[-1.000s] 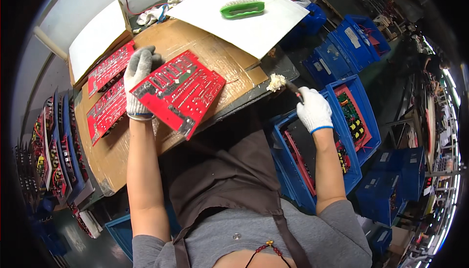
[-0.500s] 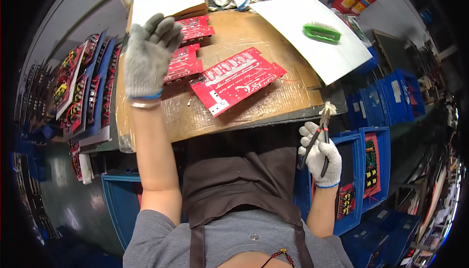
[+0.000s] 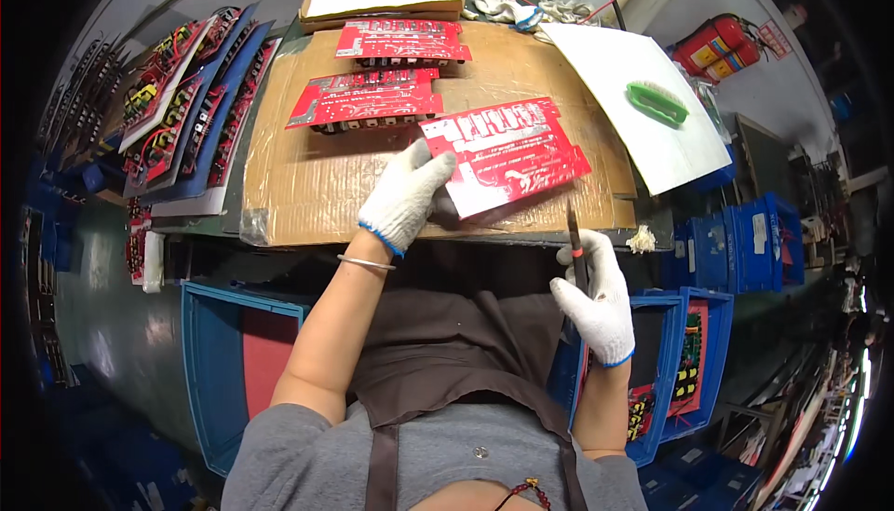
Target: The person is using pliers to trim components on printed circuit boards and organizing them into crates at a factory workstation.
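Note:
My left hand [image 3: 410,192], in a white knit glove, grips the left edge of a red circuit board [image 3: 507,155], its solder side facing up. The board is tilted over the cardboard near the table's front edge. In my gloved right hand [image 3: 601,301] are diagonal cutters [image 3: 575,245] with dark handles and a bit of red, held at the table edge with the tip pointing up toward the board. Two more red circuit boards [image 3: 371,98] [image 3: 402,41] lie behind, components underneath.
Cardboard [image 3: 307,190] covers the table. A green brush [image 3: 658,103] rests on a white sheet [image 3: 619,68] at the right. Stacked boards [image 3: 191,129] stand at the left. Blue bins [image 3: 209,381] sit below the table on both sides. A whitish tuft [image 3: 642,240] lies at the front edge.
My left hand has come down from the far left boards and taken hold of the front board's edge. My right hand has shifted left with the cutters. The view has turned slightly.

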The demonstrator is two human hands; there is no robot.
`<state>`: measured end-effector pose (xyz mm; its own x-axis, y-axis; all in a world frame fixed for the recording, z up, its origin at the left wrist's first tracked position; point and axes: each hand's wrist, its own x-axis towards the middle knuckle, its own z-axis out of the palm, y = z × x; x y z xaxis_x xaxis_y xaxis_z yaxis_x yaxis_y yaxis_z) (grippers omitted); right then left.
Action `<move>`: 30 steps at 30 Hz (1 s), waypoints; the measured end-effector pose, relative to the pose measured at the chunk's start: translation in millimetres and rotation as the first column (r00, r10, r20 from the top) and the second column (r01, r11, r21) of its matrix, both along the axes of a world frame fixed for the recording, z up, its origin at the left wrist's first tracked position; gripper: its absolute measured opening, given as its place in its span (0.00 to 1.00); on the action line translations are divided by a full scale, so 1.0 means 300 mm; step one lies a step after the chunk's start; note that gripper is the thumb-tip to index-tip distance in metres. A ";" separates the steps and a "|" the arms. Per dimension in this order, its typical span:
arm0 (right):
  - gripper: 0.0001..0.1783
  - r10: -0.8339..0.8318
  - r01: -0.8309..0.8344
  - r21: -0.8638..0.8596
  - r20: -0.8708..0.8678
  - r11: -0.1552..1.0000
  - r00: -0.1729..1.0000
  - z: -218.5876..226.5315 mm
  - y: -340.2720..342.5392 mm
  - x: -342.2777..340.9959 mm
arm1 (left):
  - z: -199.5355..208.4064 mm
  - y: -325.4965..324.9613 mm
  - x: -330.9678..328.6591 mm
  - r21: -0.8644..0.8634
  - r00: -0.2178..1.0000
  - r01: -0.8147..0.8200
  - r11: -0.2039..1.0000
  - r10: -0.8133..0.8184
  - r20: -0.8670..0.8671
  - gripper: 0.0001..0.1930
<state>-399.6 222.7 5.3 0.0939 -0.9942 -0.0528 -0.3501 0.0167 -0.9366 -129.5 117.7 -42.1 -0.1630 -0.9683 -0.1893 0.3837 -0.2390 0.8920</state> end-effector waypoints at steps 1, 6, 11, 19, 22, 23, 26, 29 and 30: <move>0.34 0.008 -0.008 -0.005 -0.003 1.000 1.000 0.020 -0.003 0.003 | 0.010 0.002 0.022 0.029 0.997 0.049 0.998 -0.051 0.053 0.25; 0.35 -0.016 -0.178 -0.361 -0.475 0.915 0.880 0.119 -0.047 0.019 | 0.039 0.023 0.080 -0.257 0.986 0.074 0.964 -0.032 0.165 0.28; 0.35 -0.122 -0.317 -0.471 -0.692 0.824 0.712 0.126 -0.167 0.064 | 0.002 0.036 0.083 -0.253 0.996 0.013 0.967 0.010 0.090 0.29; 0.36 -0.217 -0.501 -0.452 -0.862 0.738 0.459 0.131 -0.329 0.142 | -0.012 0.018 0.087 -0.204 0.994 -0.007 0.979 0.029 0.103 0.30; 0.36 -0.211 -0.551 -0.440 -0.878 0.709 0.429 0.137 -0.356 0.154 | -0.015 0.011 0.093 -0.206 0.997 0.029 0.978 -0.013 0.079 0.30; 0.36 -0.186 -0.561 -0.415 -0.889 0.716 0.419 0.144 -0.363 0.155 | -0.029 0.010 0.098 -0.201 0.996 0.015 0.979 0.002 0.086 0.31; 0.35 -0.177 -0.597 -0.391 -0.905 0.701 0.386 0.153 -0.386 0.146 | -0.013 0.009 0.101 -0.194 0.995 0.030 0.981 -0.012 0.097 0.31; 0.34 -0.199 -0.644 -0.408 -0.906 0.647 0.374 0.168 -0.416 0.133 | -0.014 0.013 0.100 -0.200 0.995 0.048 0.979 -0.028 0.100 0.31; 0.34 -0.144 -0.647 -0.357 -0.922 0.673 0.359 0.170 -0.423 0.129 | -0.017 0.015 0.100 -0.205 0.995 0.038 0.978 -0.018 0.100 0.31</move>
